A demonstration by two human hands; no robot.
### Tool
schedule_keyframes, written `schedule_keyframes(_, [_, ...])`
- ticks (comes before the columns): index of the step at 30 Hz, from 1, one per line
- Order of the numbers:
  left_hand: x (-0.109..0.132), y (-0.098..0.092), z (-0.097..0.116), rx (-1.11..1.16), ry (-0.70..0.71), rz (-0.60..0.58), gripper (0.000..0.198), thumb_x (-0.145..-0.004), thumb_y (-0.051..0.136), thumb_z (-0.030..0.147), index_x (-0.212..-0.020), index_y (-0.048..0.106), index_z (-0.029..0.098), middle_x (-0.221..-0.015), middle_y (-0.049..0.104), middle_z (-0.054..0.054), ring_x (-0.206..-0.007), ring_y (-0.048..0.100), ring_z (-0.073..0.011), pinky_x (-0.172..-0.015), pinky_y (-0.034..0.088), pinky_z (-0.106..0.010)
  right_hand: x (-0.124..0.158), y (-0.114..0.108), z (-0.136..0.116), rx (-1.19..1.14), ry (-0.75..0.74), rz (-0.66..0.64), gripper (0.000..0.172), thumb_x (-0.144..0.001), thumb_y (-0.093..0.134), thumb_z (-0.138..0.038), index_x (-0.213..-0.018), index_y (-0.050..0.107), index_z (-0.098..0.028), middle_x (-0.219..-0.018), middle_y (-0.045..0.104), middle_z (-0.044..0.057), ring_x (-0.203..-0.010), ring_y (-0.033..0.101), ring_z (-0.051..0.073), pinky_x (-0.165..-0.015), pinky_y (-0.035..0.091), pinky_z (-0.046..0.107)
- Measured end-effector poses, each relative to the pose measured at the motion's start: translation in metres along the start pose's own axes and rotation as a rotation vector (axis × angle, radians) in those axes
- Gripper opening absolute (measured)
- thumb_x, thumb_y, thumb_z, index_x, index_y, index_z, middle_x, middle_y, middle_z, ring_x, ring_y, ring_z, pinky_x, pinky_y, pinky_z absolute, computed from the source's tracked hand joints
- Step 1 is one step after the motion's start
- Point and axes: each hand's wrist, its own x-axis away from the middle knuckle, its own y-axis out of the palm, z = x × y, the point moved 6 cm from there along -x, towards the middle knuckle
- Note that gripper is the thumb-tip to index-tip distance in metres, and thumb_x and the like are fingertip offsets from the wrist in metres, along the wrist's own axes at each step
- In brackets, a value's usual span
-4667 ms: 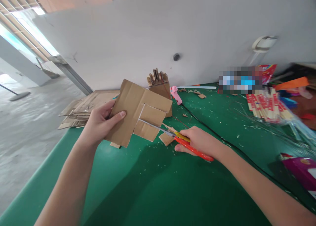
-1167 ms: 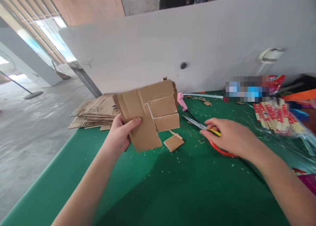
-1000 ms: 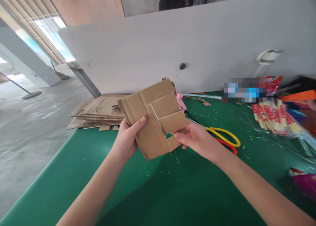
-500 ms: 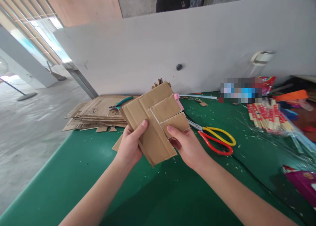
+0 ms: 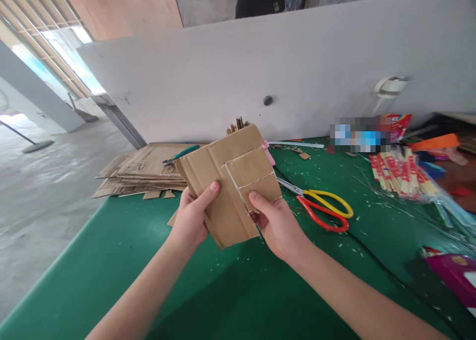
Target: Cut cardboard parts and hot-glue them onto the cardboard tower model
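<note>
I hold a brown cardboard piece (image 5: 223,181) above the green table (image 5: 111,260) with both hands. It has cut slits that leave two flaps on its right side. My left hand (image 5: 191,218) grips its left lower part, thumb on the front. My right hand (image 5: 275,221) pinches the lower right flap, thumb on top. Scissors (image 5: 322,208) with one yellow and one red handle lie on the table just right of my right hand.
A stack of flat cardboard (image 5: 145,169) with green-handled pliers (image 5: 182,154) lies at the back left. A pink glue gun (image 5: 268,154) peeks from behind the piece. Bundled chopsticks (image 5: 403,174) and coloured packets sit at the right. A grey partition (image 5: 297,62) stands behind, a person beyond it.
My right hand laid the scissors on the table and moved to the cardboard, taking the lower flap. The piece came a little lower and closer.
</note>
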Motion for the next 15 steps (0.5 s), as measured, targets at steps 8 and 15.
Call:
schedule_keyframes(8, [-0.0046,0.0012,0.0013,-0.046,0.009,-0.085,0.037,-0.066,0.077,0.034,-0.096,0.066,0.017,-0.093,0.073,-0.009,-0.081,0.070,-0.0259,-0.069,0.059,-0.034,-0.0019,-0.0015,0.0075,-0.043,0.018,-0.068,0.025,-0.072,0.073,-0.030,-0.096,0.069,-0.028,-0.095,0.068,0.001,-0.085,0.061,0.016,-0.073,0.050,0.030])
schedule_keyframes(15, [-0.0030,0.0015,-0.0021,-0.038,-0.062,-0.098,0.035,-0.067,0.076,0.034,-0.096,0.065,0.018,-0.091,0.073,-0.008,-0.079,0.070,-0.0259,-0.069,0.059,-0.036,0.0008,0.0007,0.0061,0.023,0.010,-0.064,0.034,-0.071,0.073,-0.031,-0.104,0.066,-0.028,-0.105,0.068,0.002,-0.095,0.062,0.021,-0.073,0.052,0.032])
